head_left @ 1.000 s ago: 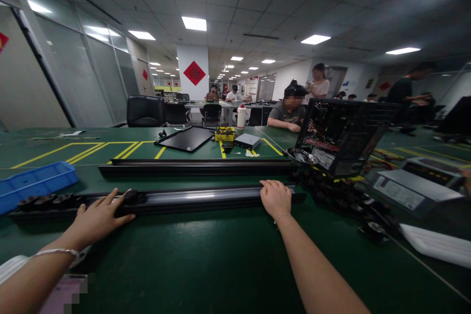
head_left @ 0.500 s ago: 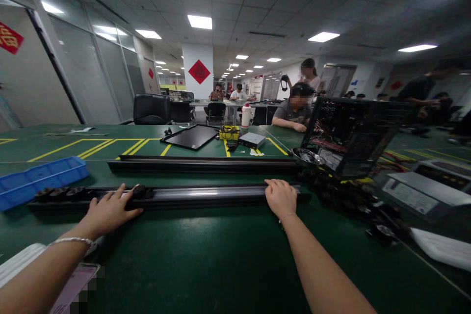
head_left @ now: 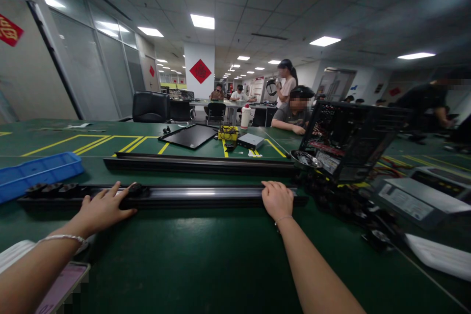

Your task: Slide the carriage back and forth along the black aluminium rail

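A long black rail (head_left: 206, 195) with a shiny channel lies crosswise on the green table in front of me. My left hand (head_left: 102, 210) rests over its left part, fingers spread, next to a small black fitting (head_left: 136, 189) seated in the channel. Several similar black fittings (head_left: 68, 189) sit in a row at the rail's left end, left of that hand. At the other end, my right hand (head_left: 278, 199) has its fingers bent together over the rail; its fingertips are partly hidden. Beyond lies a second black rail (head_left: 202, 163), roughly parallel and touched by neither hand.
A blue tray (head_left: 40, 175) stands at the left. To the right are an open computer case (head_left: 353, 140), a metal bowl (head_left: 304, 158), a heap of black fittings (head_left: 346, 201) and a grey device (head_left: 408, 196). A co-worker (head_left: 292, 113) sits across the table.
Both hands keep their places on the rail. The view has shifted slightly. In the background, a standing person holding a headset has moved left behind the seated co-worker.
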Motion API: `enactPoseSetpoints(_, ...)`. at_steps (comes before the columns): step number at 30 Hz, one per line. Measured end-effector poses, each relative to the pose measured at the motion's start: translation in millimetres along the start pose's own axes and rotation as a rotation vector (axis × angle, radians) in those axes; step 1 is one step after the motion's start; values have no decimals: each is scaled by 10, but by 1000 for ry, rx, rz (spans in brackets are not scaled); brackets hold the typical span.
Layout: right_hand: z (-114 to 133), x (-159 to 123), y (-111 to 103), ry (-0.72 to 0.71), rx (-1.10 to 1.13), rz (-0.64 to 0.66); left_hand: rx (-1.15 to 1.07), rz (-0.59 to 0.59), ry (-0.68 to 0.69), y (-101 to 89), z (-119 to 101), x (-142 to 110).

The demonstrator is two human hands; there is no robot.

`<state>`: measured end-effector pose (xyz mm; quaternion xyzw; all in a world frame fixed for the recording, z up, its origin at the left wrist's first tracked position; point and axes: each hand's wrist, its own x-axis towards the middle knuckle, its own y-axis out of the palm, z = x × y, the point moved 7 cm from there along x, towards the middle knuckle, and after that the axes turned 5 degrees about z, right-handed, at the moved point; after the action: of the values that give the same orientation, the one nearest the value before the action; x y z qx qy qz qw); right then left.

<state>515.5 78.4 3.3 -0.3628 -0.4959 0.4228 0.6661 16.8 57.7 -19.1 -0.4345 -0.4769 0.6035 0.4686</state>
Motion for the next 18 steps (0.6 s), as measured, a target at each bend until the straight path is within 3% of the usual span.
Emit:
enactPoseSetpoints(11,5,-7,-18,2,29,12,-31,18,6,-84,-112,-30)
enactPoseSetpoints(18,-13,0,10,7,19,-26,-41,-15,-65,-30,-145,-48)
